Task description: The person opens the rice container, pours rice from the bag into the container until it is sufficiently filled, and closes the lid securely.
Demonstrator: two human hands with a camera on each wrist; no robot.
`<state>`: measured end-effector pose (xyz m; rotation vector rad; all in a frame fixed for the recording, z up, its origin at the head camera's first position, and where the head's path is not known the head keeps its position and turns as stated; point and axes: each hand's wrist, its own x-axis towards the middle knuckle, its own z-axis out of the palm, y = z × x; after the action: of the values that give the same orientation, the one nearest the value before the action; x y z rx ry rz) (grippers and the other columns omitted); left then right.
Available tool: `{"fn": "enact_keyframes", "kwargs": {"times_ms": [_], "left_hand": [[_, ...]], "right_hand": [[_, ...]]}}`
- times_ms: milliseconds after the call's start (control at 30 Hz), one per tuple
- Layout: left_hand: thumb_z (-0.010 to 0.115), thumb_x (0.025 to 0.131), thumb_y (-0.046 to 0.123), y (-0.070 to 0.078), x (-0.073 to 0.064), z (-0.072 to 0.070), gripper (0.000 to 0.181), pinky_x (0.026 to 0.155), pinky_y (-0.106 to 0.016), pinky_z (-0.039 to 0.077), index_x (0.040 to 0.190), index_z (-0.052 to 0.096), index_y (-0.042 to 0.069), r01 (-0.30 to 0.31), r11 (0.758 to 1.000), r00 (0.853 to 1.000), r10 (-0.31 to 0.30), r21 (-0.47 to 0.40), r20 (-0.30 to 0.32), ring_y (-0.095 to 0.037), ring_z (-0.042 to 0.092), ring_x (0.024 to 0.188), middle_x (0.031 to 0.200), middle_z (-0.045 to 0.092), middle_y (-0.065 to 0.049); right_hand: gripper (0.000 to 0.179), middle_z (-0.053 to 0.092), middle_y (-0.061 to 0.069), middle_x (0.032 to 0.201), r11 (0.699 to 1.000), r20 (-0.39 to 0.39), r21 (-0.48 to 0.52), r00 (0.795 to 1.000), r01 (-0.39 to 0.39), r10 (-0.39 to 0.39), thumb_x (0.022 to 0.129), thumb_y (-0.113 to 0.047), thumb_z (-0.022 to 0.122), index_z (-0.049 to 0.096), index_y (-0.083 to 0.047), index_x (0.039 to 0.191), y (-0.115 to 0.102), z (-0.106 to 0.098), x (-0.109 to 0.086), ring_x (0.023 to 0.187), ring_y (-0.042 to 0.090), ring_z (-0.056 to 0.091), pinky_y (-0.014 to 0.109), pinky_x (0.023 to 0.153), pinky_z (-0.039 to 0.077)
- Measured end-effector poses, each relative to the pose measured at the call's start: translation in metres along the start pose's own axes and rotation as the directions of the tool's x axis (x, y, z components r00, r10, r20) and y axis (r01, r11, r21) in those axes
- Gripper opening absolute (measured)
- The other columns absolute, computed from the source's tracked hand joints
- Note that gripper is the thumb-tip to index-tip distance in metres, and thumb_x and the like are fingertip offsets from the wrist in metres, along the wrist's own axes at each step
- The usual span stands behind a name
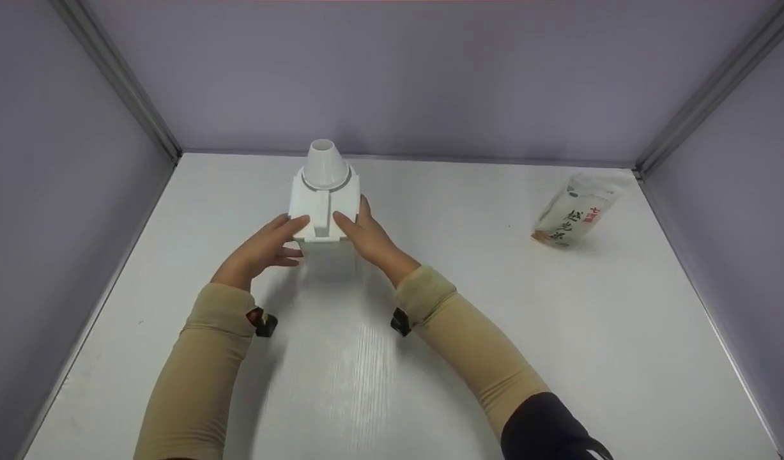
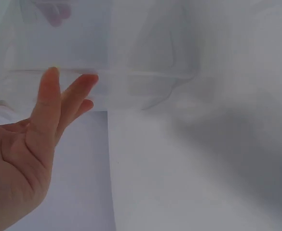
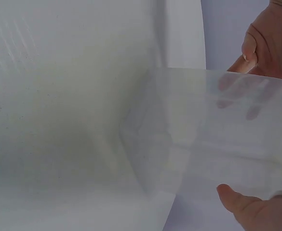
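Note:
A tall translucent plastic storage container [image 2: 150,43] with a white lid [image 1: 305,211] is between my two hands, its base at the tabletop. On the lid sit a white cone-shaped cup [image 1: 326,167] and a raised bar. My left hand [image 1: 261,250] holds the left side, thumb on the lid's front edge, other fingers lower along the clear wall. My right hand [image 1: 374,241] grips the right side, thumb on the lid near the bar and fingers wrapped along the side. Through the clear walls in the right wrist view, nothing shows inside the container.
A clear bag of rice [image 1: 570,214] with red and black print stands at the far right of the white table [image 1: 468,211]. Grey-lavender panels [image 1: 398,76] enclose the back and both sides, with metal posts at the corners.

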<state>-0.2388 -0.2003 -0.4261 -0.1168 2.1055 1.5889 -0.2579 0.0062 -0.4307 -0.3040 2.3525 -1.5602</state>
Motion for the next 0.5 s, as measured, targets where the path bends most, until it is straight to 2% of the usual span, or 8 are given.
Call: {"fn": "enact_keyframes", "kwargs": {"times_ms": [267,500], "left_hand": [[0.045,0.085,0.067,0.0001,0.0010,0.0027,0.100,0.092,-0.041,0.046,0.149,-0.001,0.007,-0.021,0.999,1.000,0.021,0.032,-0.001,-0.036,0.051,0.116,0.144,0.030,-0.024],[0.046,0.084,0.067,-0.0010,0.0014,0.0089,0.102,0.092,-0.042,0.046,0.149,-0.004,0.007,-0.009,0.999,1.000,0.009,0.033,-0.004,-0.037,0.051,0.117,0.145,0.029,-0.024]], "right_hand": [[0.077,0.018,0.008,0.154,1.000,-0.006,-0.001,1.000,0.025,-0.025,0.094,-0.053,0.039,-0.001,-0.017,0.150,0.0031,-0.0023,-0.0040,0.138,0.022,0.021,0.040,0.110,0.020],[0.077,0.015,0.004,0.155,0.999,-0.001,0.039,1.000,0.025,-0.025,0.093,-0.053,0.038,-0.003,-0.022,0.150,0.0085,-0.0046,-0.0072,0.139,0.021,0.020,0.045,0.110,0.018]]}}
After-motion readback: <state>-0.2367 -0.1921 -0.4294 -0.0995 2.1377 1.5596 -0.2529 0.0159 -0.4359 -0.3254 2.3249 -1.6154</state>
